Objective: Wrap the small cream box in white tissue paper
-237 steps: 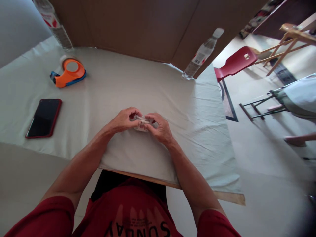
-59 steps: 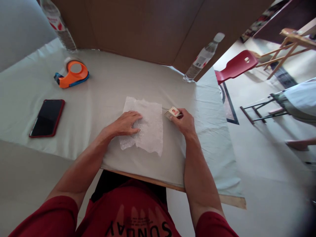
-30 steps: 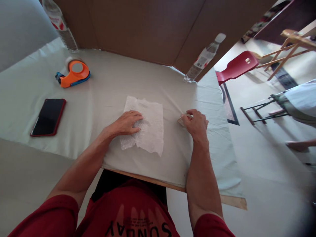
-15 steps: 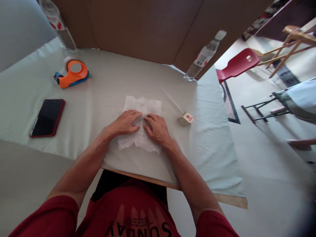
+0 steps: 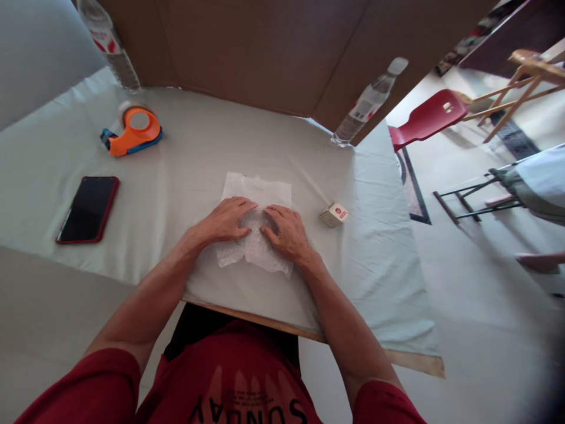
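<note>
A sheet of clear bubble wrap (image 5: 257,191) lies spread on the pale tablecloth (image 5: 185,165) in front of me. My left hand (image 5: 225,219) rests flat on its left half, fingers stretched out. My right hand (image 5: 286,232) presses flat on its right half, fingers apart, side by side with the left. A small cardboard box with a red mark (image 5: 334,214) stands on the cloth to the right of the sheet, apart from both hands.
A red-cased phone (image 5: 88,209) lies at the left. An orange tape dispenser (image 5: 132,126) sits at the back left. Plastic bottles stand at the back left (image 5: 110,50) and back right (image 5: 366,106) against a brown cardboard screen. A red chair (image 5: 426,116) stands beyond the table's right edge.
The bubble wrap, first bundled round the box in both hands, now lies spread out. My right hand set the small box down at the right and came back onto the sheet.
</note>
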Demonstrator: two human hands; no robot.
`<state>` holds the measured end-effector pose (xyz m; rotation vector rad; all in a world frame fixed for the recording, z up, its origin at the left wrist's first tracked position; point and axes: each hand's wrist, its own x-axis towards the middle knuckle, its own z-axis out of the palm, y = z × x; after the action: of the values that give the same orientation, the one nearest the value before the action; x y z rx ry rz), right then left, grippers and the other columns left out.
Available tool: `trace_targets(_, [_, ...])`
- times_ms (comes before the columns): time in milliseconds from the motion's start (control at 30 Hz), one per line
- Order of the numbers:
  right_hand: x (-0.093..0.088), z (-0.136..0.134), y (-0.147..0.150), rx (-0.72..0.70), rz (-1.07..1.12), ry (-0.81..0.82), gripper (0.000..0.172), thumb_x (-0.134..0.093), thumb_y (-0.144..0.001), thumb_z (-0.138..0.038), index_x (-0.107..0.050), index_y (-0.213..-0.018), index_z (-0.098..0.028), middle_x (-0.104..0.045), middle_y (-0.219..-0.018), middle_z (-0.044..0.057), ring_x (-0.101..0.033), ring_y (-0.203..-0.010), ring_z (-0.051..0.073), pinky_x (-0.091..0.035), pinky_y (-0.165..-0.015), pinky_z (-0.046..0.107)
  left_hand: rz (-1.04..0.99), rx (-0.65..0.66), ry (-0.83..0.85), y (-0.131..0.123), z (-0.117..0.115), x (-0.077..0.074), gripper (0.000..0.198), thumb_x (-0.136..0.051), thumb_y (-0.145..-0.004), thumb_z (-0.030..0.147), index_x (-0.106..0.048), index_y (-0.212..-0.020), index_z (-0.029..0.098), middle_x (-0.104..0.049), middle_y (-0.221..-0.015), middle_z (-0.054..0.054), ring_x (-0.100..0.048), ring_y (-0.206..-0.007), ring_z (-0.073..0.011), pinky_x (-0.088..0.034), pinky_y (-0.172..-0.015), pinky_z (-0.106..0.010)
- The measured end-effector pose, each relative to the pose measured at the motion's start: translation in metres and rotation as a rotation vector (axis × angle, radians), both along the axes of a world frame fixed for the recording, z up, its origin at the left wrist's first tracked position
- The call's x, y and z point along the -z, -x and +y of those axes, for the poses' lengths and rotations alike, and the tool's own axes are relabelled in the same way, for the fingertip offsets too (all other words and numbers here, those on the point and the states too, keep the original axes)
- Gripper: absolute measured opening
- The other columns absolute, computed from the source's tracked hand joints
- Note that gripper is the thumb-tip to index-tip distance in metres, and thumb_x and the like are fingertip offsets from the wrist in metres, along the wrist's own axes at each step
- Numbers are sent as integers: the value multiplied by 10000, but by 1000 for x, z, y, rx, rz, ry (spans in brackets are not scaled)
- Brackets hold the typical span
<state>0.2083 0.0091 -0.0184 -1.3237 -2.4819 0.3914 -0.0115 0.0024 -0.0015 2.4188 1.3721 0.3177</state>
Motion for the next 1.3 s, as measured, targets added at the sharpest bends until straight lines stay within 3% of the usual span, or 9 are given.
trace_targets(367, [1, 2, -5, 83, -24, -40, 401, -492, -959, -348, -647, -1282, -166, -629, -1387, 163, -545, -1282, 336, -372, -1060, 511, -23, -105, -85, 5, 7, 8, 437, -572, -848, 267, -594, -1274, 175, -639, -1291, -130, -564, -1251, -290, -432, -1106, -446])
trace_targets(567, [2, -1, 1, 109, -60, -29, 425, -524, -956, -344, -610, -1319, -141, -607, -1403, 168, -528, -1292, 321, -373, -1064, 464, 19, -104, -78, 3, 5, 5, 425, -565, -854, 279, -602, -1260, 160, -622, -1316, -145, -557, -1257, -300, -434, -1095, -449])
trace_targets(767, [5, -4, 6, 36, -58, -59, 513, -525, -958, -436, -553, -1389, -159, -563, -1462, 164, -496, -1333, 333, -354, -1091, 481, 46, -90, -62, 0, 3, 2, 375, -573, -869, 314, -603, -1220, 187, -610, -1321, -139, -555, -1252, -308, -436, -1076, -462])
trace_targets(1033, [11, 2, 4, 115, -53, -72, 483, -432, -1002, -410, -544, -1399, -160, -541, -1492, 160, -464, -1383, 316, -342, -1116, 479, 18, -127, -73, 1, 4, 11, 501, -598, -867, 342, -525, -1340, 193, -560, -1422, -151, -497, -1346, -319, -382, -1136, -480])
trace_targets(1300, [12, 5, 0, 140, -47, -62, 476, -450, -994, -375, -548, -1387, -125, -531, -1497, 175, -458, -1391, 300, -342, -1121, 466, 74, -92, -107, 2, 5, 9, 413, -589, -870, 362, -614, -1240, 180, -586, -1379, -154, -537, -1296, -321, -410, -1115, -462])
